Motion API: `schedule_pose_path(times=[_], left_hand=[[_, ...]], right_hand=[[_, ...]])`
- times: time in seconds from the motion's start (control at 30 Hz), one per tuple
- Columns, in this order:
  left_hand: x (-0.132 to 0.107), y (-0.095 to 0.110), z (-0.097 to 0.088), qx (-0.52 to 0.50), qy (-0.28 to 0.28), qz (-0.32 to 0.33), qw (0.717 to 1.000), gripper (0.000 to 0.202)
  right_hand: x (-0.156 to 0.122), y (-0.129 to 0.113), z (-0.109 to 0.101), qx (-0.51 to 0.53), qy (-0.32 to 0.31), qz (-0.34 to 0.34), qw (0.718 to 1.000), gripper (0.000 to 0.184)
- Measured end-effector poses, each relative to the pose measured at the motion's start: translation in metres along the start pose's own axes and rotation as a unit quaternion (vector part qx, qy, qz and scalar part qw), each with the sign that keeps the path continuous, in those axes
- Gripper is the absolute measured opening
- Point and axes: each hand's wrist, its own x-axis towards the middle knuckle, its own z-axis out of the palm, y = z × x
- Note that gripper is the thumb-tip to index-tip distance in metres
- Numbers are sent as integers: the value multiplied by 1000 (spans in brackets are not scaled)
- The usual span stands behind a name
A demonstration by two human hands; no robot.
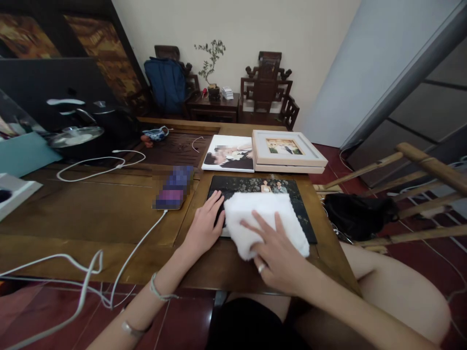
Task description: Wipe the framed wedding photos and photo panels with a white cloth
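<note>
A dark photo panel (302, 214), printed with a couple among flowers, lies flat on the wooden table. Over its middle and near edge is a fluffy white cloth (268, 206), which covers much of the picture. My right hand (273, 248) presses on this cloth, some fingers spread across the top and others bent against its near side. At the panel's left edge rests my left hand (206, 221), open and flat, with its fingertips on the panel.
Behind the panel lie a white photo print (233, 160) and stacked pale frames (288, 150). A phone (173, 188) on a white cable (140, 248) is to the left. A pot (76, 138) stands farther left. On the right is a bamboo chair (430, 194).
</note>
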Motion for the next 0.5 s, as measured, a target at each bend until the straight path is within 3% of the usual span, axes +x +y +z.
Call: schedule_pose_path(times=[0.1,0.2,0.4,0.5], left_hand=[[0,-1,-1,1,-8,6,1000,46],[0,0,-1,4,-6,4,1000,46],[0,2,1,-2,12,-2,1000,43],[0,4,-2,-33,23,5,999,45]], right_hand=[[-19,-14,2,15,-15,-23,1000,29],[-15,-6,-2,32,-15,-12,999,29],[44,41,-13,-18,22,42,999,31],[75,53,-16,-35,27,63,997,31]])
